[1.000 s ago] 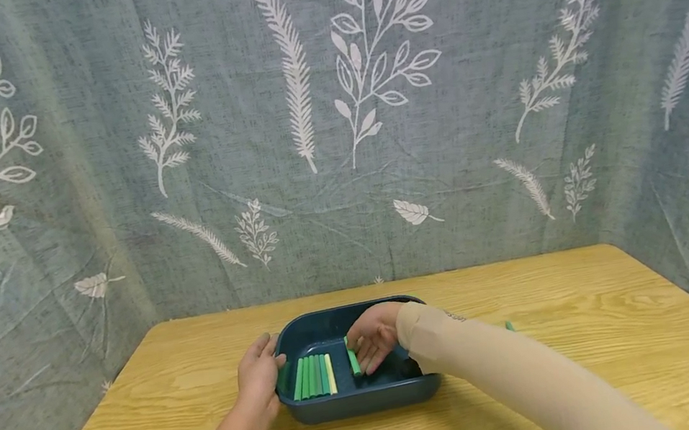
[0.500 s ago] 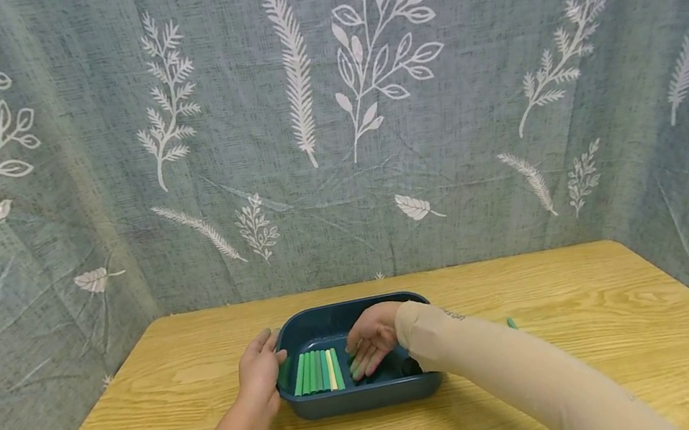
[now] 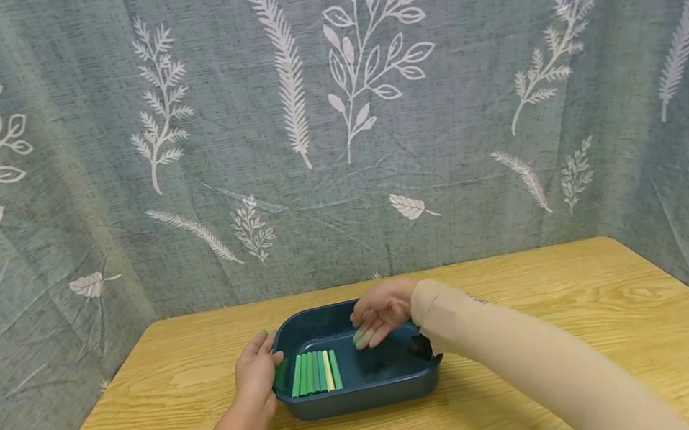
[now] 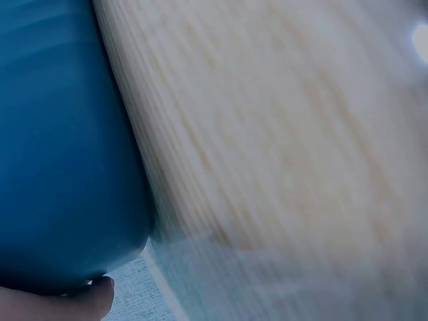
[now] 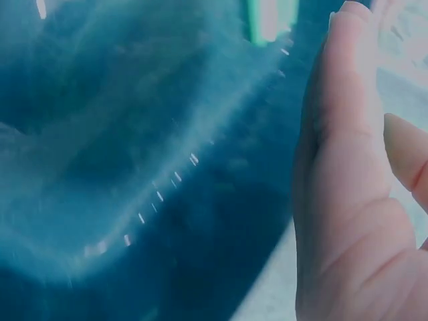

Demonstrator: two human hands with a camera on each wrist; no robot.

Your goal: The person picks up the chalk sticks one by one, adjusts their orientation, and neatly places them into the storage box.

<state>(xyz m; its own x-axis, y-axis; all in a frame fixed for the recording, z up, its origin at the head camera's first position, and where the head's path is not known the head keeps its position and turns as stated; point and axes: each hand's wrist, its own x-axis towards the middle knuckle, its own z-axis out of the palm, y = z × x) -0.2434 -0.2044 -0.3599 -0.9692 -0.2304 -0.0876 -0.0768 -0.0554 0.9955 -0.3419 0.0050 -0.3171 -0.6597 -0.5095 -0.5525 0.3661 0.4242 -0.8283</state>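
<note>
A dark blue plastic tub (image 3: 368, 395) sits on the wooden table. Several slim, chalk-like green sticks (image 3: 310, 373) lie side by side in its left half, with one pale yellow stick (image 3: 329, 371) among them. My left hand (image 3: 256, 373) holds the tub's left side, thumb over the rim and fingers along the outside; the left wrist view shows a fingertip at the wall. Over the back right part of the tub hovers my right hand (image 3: 383, 311), fingers extended and holding nothing. Its fingertips look greenish. The right wrist view catches the ends of blurred sticks (image 5: 271, 20).
Wooden tabletop (image 3: 525, 293) extends around the tub, with a patterned grey-green curtain (image 3: 333, 231) behind and at both sides. A black wrist device (image 3: 422, 346) on my right arm hangs over the tub's right end.
My right hand set a green stick down at the right end of the row, let go, then rose up and to the right. My left hand stays on the tub.
</note>
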